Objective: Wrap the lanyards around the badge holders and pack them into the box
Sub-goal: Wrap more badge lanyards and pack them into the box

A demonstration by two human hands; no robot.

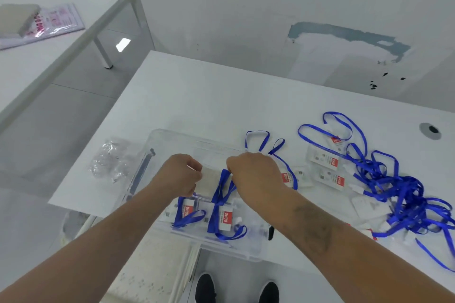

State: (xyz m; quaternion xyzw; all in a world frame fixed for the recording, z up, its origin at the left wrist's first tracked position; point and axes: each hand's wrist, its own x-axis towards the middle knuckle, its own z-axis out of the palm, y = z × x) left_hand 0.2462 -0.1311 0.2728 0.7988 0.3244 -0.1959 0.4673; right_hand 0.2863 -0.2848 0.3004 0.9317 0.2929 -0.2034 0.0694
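Note:
My left hand (pixel 181 173) pinches the left edge of a clear badge holder (pixel 209 181) above the clear plastic box (pixel 172 138). My right hand (pixel 253 174) grips the blue lanyard (pixel 222 188) that is wound around this holder; its loose loops (pixel 258 141) trail off behind the hand. Two wrapped badge holders (pixel 189 213) (pixel 225 219) with red labels lie in the near part of the box. To the right, a tangled heap of blue lanyards (pixel 398 194) lies among several loose badge holders (pixel 325 160).
A crumpled clear plastic bag (pixel 110 160) lies left of the box. The table's near edge runs just under the box. A cable hole (pixel 430 131) is at the far right. Another white table (pixel 49 56) with a packaged item stands at the far left.

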